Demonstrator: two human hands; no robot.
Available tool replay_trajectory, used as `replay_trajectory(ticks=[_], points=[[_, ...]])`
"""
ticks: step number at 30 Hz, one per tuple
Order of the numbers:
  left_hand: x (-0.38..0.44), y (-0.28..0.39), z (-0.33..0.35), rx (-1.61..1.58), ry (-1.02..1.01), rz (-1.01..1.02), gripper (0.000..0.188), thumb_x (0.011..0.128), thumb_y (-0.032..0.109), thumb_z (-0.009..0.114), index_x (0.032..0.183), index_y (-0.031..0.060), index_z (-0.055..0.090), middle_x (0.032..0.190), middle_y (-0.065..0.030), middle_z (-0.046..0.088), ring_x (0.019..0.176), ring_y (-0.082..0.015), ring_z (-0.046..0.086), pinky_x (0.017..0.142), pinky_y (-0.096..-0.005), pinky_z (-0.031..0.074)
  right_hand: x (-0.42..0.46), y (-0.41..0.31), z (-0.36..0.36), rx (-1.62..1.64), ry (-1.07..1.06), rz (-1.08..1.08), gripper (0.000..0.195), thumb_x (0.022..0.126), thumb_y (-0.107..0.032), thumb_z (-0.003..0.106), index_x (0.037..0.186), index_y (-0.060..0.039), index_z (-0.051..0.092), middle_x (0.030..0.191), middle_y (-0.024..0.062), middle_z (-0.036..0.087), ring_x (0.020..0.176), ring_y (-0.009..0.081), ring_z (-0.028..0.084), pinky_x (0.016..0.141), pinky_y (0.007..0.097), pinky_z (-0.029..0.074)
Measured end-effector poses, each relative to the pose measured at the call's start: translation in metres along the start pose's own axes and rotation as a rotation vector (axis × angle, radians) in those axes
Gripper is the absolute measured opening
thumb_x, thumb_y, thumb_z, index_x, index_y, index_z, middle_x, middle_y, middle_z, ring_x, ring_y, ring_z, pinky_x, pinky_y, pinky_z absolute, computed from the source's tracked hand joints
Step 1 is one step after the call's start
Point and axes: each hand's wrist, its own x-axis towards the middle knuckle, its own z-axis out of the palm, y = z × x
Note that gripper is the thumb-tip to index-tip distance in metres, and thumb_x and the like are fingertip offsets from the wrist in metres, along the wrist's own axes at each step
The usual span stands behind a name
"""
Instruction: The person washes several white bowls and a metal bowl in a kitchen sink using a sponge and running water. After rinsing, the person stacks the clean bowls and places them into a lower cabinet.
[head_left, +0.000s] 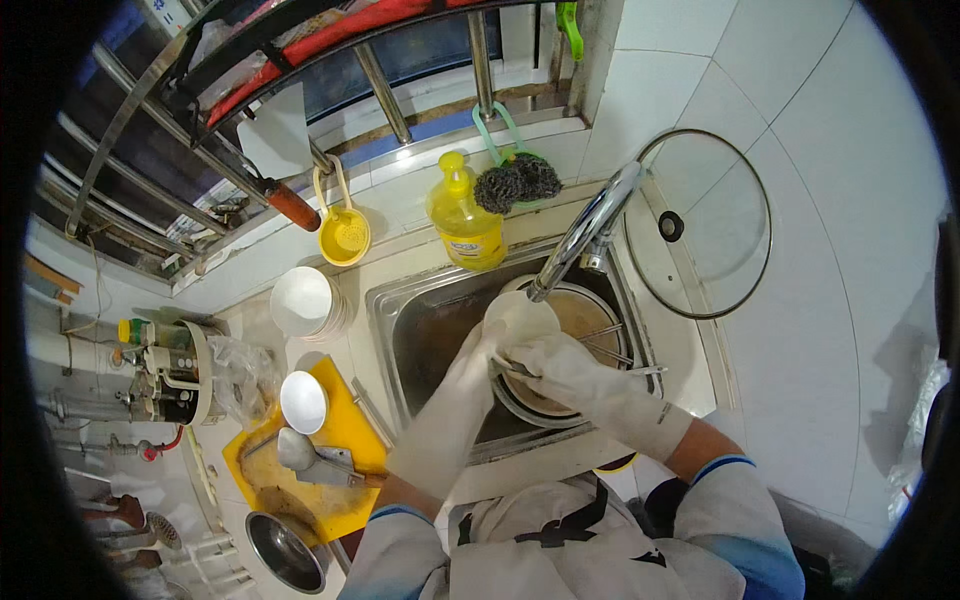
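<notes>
Both my hands wear long whitish rubber gloves. My left hand (484, 349) grips the left side of a pale bowl (525, 316) under the spout of the chrome faucet (577, 232). At the bowl's lower right side, my right hand (536, 360) has its fingers bent around a small dark and light item, too hidden to name. Beneath my hands, a round pot (592, 307) with brownish liquid stands in the steel sink (431, 315), and metal utensils (607, 345) rest in it.
A yellow dish-soap bottle (469, 225) and hanging steel wool (517, 182) are behind the sink. A glass lid (712, 232) leans at right. Stacked white bowls (302, 301), a yellow cutting board (337, 427) with a bowl, ladle and cleaver, and a steel bowl (285, 551) lie left.
</notes>
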Motion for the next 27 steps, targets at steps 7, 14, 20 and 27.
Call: replay_trajectory(ticks=[7,14,20,27], points=[[-0.011,-0.013,0.002,0.175,0.033,0.161,0.068,0.101,0.031,0.07,0.156,0.0027,0.041,0.141,-0.0131,0.061,0.128,-0.0254,0.061,0.11,-0.036,0.047,0.012,-0.01,0.016,-0.064,0.081,0.098,0.017,0.091,-0.017,0.065,0.106,-0.0142,0.072,0.101,0.0104,0.074,0.098,0.0333,0.071,0.085,0.0451,0.057],[-0.045,0.068,0.039,1.397,0.173,0.542,0.078,0.085,0.03,0.08,0.153,0.0088,0.048,0.146,-0.0219,0.057,0.136,-0.0366,0.055,0.117,-0.0421,0.043,-0.01,0.02,-0.032,-0.008,0.051,0.483,0.024,0.097,-0.022,0.066,0.117,-0.0109,0.073,0.106,0.0111,0.076,0.094,0.0299,0.073,0.085,0.038,0.057],[-0.016,0.022,-0.003,0.17,-0.413,0.213,0.079,0.096,0.049,0.074,0.151,0.0001,0.046,0.137,-0.0137,0.064,0.13,-0.0243,0.061,0.111,-0.0399,0.049,0.004,-0.01,-0.018,1.391,0.741,0.726,0.037,0.098,-0.026,0.071,0.125,-0.001,0.071,0.109,0.0064,0.075,0.096,0.0165,0.066,0.088,0.0348,0.053],[0.045,-0.041,-0.042,-0.021,0.021,-0.095,0.041,0.108,0.029,0.053,0.139,0.0034,0.06,0.132,-0.0194,0.067,0.119,-0.0305,0.068,0.103,-0.0425,0.057,0.0,-0.049,-0.028,0.603,0.108,0.547,0.072,0.091,-0.048,0.071,0.147,-0.0084,0.052,0.137,0.0272,0.062,0.13,0.0395,0.06,0.109,0.0442,0.047]])
